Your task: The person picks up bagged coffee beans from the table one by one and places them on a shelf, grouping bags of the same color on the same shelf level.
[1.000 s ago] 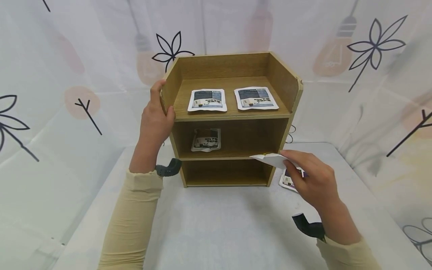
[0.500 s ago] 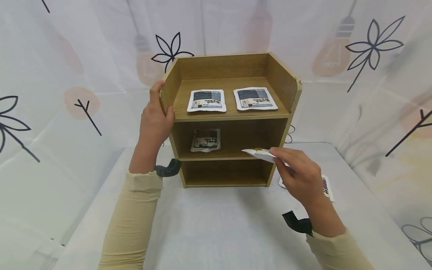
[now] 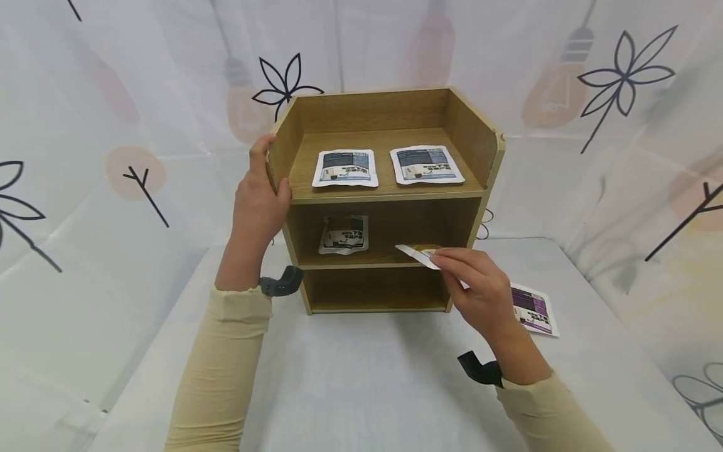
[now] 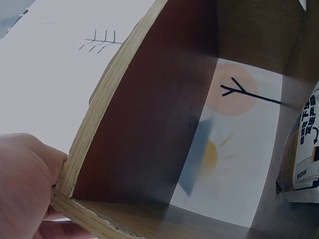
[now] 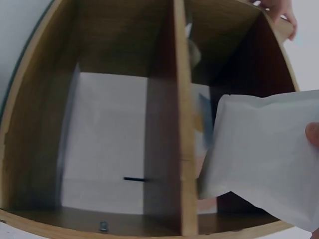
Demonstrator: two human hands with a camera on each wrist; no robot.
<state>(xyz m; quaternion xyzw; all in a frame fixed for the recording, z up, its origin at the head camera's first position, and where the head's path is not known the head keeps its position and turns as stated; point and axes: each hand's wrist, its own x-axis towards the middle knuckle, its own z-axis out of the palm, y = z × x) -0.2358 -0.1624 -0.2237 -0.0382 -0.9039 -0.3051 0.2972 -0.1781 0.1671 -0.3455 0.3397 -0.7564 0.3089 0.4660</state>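
A small wooden shelf unit [image 3: 373, 110] stands on the table. My left hand [image 3: 260, 201] grips the upper part of its left side panel; the left wrist view shows fingers and thumb around the panel's edge. Between thumb and fingers, my right hand [image 3: 480, 289] pinches a flat sealed packet [image 3: 420, 255], tilted, in front of the right half of the middle shelf. Its plain white back [image 5: 269, 149] fills the right side of the right wrist view. Two blue-printed packets lie on the top level, one left [image 3: 345, 168], one right [image 3: 427, 164]. A dark packet [image 3: 344, 235] sits at the left of the middle shelf.
A purple-printed packet [image 3: 533, 311] lies on the white table [image 3: 350, 376], right of the unit and partly behind my right hand. The bottom shelf [image 3: 378, 290] shows no packets. A patterned white curtain [image 3: 169, 94] hangs around the table.
My right hand has moved left with the packet, bringing it in front of the middle shelf. More of the purple-printed packet now shows. My left hand keeps its hold on the side panel.
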